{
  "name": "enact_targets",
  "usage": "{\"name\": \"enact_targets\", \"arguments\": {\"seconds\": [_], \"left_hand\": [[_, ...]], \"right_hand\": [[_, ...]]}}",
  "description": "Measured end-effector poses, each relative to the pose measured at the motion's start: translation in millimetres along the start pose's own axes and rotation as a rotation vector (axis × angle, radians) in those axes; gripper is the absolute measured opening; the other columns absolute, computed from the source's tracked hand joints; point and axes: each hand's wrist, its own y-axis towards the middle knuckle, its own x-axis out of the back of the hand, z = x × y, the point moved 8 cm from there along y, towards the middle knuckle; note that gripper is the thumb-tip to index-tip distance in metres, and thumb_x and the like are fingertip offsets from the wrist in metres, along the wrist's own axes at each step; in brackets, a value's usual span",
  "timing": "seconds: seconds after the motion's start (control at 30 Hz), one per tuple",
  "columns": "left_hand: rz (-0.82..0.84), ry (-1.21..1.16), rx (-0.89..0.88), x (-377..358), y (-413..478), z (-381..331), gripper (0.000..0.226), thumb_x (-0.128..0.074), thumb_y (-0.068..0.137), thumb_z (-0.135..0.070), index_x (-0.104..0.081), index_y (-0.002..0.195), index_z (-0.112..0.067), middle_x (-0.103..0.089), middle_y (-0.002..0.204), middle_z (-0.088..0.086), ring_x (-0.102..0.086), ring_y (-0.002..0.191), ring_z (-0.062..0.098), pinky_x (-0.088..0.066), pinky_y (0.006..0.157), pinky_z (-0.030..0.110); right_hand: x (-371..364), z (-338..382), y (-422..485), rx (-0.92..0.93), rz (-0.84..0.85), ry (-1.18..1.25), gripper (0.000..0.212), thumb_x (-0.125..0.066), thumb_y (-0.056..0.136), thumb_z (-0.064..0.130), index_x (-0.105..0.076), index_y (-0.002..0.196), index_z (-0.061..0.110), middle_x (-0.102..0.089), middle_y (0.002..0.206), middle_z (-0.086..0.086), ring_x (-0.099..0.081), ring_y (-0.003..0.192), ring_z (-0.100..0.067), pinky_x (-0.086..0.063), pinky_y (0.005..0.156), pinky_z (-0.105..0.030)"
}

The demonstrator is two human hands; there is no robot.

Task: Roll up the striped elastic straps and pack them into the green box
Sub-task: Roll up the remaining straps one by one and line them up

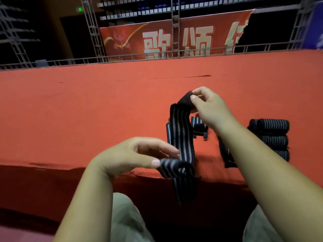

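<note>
A black elastic strap with grey stripes (pixel 181 133) hangs in the air between my hands, above the front edge of the red-covered table (pixel 104 105). My right hand (pixel 208 109) pinches its dark upper end. My left hand (pixel 136 154) pinches the lower part, where the strap folds over and its tail dangles below the table edge. Three rolled striped straps (pixel 271 135) lie stacked at the right. More loose straps (pixel 199 126) lie on the cloth behind the held one, partly hidden by my right arm. No green box is in view.
The red cloth stretches wide to the left and back. A metal rail (pixel 157 55) and truss posts border the far edge, with a red banner (pixel 174 39) behind. My knees in light trousers (pixel 125 220) are under the table's front edge.
</note>
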Motion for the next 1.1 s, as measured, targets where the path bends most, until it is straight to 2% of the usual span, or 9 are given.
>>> {"name": "enact_targets", "arguments": {"seconds": [0.1,0.2,0.23,0.37,0.5,0.63,0.73,0.83,1.1], "left_hand": [[-0.133,-0.106,-0.151,19.9,3.4,-11.0,0.015,-0.071,0.101,-0.012,-0.081,0.112,-0.009,-0.077,0.119,0.022,-0.077,0.101,0.028,-0.058,0.101,0.055],[-0.590,0.027,-0.173,61.7,18.6,-9.8,0.020,-0.076,0.100,-0.023,-0.075,0.120,-0.025,-0.077,0.122,0.002,-0.075,0.088,0.014,-0.060,0.075,0.038],[-0.632,0.075,-0.172,63.5,23.7,-12.9,0.027,-0.079,0.098,-0.029,-0.071,0.124,-0.029,-0.076,0.120,-0.005,-0.074,0.084,0.013,-0.059,0.070,0.035],[-0.501,0.123,-0.110,47.8,51.3,-25.5,0.020,-0.077,0.101,-0.028,-0.076,0.119,-0.020,-0.080,0.102,0.004,-0.066,0.061,0.015,-0.056,0.058,0.034],[-0.457,0.139,-0.070,41.7,65.5,-28.0,0.010,-0.074,0.102,-0.020,-0.080,0.107,-0.013,-0.074,0.080,0.008,-0.062,0.054,0.014,-0.054,0.051,0.027],[-0.413,-0.001,-0.026,38.0,74.1,-25.7,0.014,-0.070,0.105,-0.014,-0.076,0.111,-0.003,-0.079,0.089,0.011,-0.075,0.063,0.018,-0.064,0.060,0.031],[-0.435,-0.078,-0.045,45.8,78.9,-25.0,0.014,-0.071,0.104,-0.015,-0.075,0.110,-0.003,-0.082,0.097,0.011,-0.081,0.076,0.025,-0.067,0.072,0.036],[-0.511,-0.119,-0.065,60.8,80.6,-28.5,0.019,-0.073,0.103,-0.018,-0.074,0.113,-0.002,-0.082,0.102,0.014,-0.082,0.079,0.026,-0.067,0.071,0.035],[-0.681,-0.079,-0.110,93.8,103.7,-23.9,0.014,-0.073,0.103,-0.013,-0.074,0.111,-0.001,-0.079,0.094,0.012,-0.074,0.060,0.016,-0.059,0.054,0.027]], "right_hand": [[-0.8,13.5,2.7,0.077,0.054,-0.036,0.013,-0.056,0.106,0.024,-0.067,0.099,0.028,-0.073,0.086,0.006,-0.067,0.076,-0.018,-0.057,0.085,-0.042],[-5.5,20.9,-1.1,0.130,0.110,-0.025,0.014,-0.060,0.106,0.022,-0.068,0.098,0.030,-0.071,0.083,0.013,-0.061,0.070,-0.005,-0.052,0.075,-0.033],[-8.1,21.5,-2.9,0.141,0.129,-0.016,0.014,-0.062,0.106,0.021,-0.069,0.098,0.031,-0.073,0.084,0.013,-0.061,0.070,-0.003,-0.051,0.074,-0.029],[-12.7,20.7,-8.4,0.171,0.137,-0.016,0.015,-0.065,0.104,0.021,-0.073,0.097,0.032,-0.079,0.097,0.008,-0.065,0.079,0.000,-0.051,0.073,-0.024],[-9.1,10.2,-6.8,0.133,0.105,0.051,0.015,-0.067,0.101,0.024,-0.076,0.098,0.037,-0.080,0.097,0.010,-0.073,0.089,-0.009,-0.059,0.083,-0.036],[-4.1,1.8,-8.8,0.096,0.062,0.094,0.007,-0.072,0.100,0.034,-0.075,0.106,0.032,-0.078,0.096,0.009,-0.069,0.083,-0.004,-0.055,0.080,-0.033],[-1.6,-15.1,-16.7,-0.026,0.059,0.040,0.026,-0.071,0.098,0.055,-0.074,0.110,0.032,-0.075,0.090,0.010,-0.066,0.073,-0.007,-0.052,0.068,-0.028],[-9.3,-36.9,-29.0,-0.101,0.156,-0.019,0.032,-0.068,0.100,0.055,-0.076,0.096,0.025,-0.070,0.073,0.007,-0.062,0.062,-0.013,-0.049,0.056,-0.028],[-24.7,-82.8,-44.0,-0.201,0.275,-0.157,0.023,-0.069,0.102,0.045,-0.076,0.091,0.026,-0.073,0.074,0.003,-0.062,0.061,0.001,-0.055,0.076,-0.036]]}}
